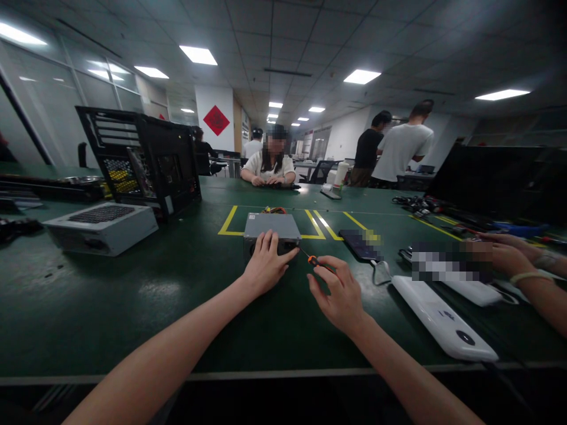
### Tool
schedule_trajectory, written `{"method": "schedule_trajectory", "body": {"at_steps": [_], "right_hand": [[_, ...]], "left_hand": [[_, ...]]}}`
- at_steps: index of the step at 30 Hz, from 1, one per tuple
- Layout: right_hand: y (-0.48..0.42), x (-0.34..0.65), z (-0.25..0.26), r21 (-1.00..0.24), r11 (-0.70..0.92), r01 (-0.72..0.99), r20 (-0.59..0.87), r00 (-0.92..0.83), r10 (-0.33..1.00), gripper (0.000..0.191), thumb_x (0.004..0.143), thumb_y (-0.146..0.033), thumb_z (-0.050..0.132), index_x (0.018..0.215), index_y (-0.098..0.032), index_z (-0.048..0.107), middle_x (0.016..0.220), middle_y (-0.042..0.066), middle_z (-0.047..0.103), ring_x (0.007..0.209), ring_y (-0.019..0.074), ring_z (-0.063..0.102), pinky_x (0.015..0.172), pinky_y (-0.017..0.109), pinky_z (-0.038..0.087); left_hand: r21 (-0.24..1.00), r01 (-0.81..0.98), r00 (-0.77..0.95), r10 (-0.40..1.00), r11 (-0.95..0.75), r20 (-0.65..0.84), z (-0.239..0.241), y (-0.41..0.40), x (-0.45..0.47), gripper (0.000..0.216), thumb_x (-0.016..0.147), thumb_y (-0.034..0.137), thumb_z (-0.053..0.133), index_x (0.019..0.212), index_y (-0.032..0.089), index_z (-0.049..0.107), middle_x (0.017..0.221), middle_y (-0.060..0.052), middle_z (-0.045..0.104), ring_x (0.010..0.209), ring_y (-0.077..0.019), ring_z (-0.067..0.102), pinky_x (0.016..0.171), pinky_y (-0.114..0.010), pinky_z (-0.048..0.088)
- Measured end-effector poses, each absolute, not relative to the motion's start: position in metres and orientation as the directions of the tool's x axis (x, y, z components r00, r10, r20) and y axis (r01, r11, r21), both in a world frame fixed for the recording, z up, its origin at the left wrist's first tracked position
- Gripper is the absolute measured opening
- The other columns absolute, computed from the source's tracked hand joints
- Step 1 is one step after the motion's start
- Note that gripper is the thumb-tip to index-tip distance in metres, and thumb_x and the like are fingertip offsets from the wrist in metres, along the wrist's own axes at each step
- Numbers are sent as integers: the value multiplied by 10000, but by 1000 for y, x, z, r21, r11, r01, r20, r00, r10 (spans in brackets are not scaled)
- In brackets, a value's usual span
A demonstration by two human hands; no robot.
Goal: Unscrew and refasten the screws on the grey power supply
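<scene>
A grey power supply unit [272, 224] sits in front of me on the green table, coloured cables showing behind it. My left hand [266, 262] holds it, fingers over its top front edge and thumb stretched along the front face toward the right corner. In my right hand [339, 289] is a small screwdriver [312, 260] with an orange and black handle, pinched between thumb and fingers. Its thin shaft points at the front right corner of the unit, near my left thumb. Whether the tip sits in a screw is too small to tell.
Left are another power supply [106, 227] and a black computer case [146, 159]. To the right lie a phone [361, 244], a white power bank [443, 319] with cables, and a neighbour's hands [518, 254]. Yellow tape [228, 221] marks the table; a person [269, 165] sits opposite.
</scene>
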State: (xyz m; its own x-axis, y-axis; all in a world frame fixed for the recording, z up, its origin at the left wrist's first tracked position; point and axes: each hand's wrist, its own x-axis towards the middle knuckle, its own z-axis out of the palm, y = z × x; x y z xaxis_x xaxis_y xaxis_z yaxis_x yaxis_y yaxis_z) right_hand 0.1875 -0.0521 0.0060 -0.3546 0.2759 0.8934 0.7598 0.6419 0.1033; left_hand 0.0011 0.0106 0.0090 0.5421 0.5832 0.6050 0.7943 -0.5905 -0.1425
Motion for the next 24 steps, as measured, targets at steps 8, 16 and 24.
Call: {"method": "schedule_trajectory", "body": {"at_steps": [8, 16, 24], "right_hand": [[-52, 185, 5, 123, 661, 740, 896, -369, 247, 342, 773, -73, 521, 1077, -216, 458, 1073, 111, 509, 998, 219, 526, 756, 375, 515], [-55, 183, 8, 144, 666, 732, 884, -397, 246, 356, 765, -69, 535, 1080, -199, 432, 1025, 111, 521, 963, 224, 518, 769, 399, 497], [-54, 184, 6, 104, 717, 690, 887, -390, 246, 412, 765, -62, 529, 1131, -175, 376, 1031, 128, 525, 964, 215, 531, 768, 372, 507]], "left_hand": [[-165, 801, 549, 596, -575, 586, 8, 10, 0, 479, 793, 309, 577, 1257, 337, 459, 1375, -112, 275, 1303, -352, 200, 1036, -524, 197], [-169, 798, 550, 585, -579, 596, 6, 11, 0, 487, 797, 329, 575, 1267, 340, 448, 1419, -117, 235, 1310, -349, 196, 1038, -520, 188], [-170, 801, 545, 582, -574, 603, 5, 11, 0, 481, 802, 346, 565, 1269, 343, 449, 1407, -119, 254, 1304, -349, 207, 1036, -525, 186]]}}
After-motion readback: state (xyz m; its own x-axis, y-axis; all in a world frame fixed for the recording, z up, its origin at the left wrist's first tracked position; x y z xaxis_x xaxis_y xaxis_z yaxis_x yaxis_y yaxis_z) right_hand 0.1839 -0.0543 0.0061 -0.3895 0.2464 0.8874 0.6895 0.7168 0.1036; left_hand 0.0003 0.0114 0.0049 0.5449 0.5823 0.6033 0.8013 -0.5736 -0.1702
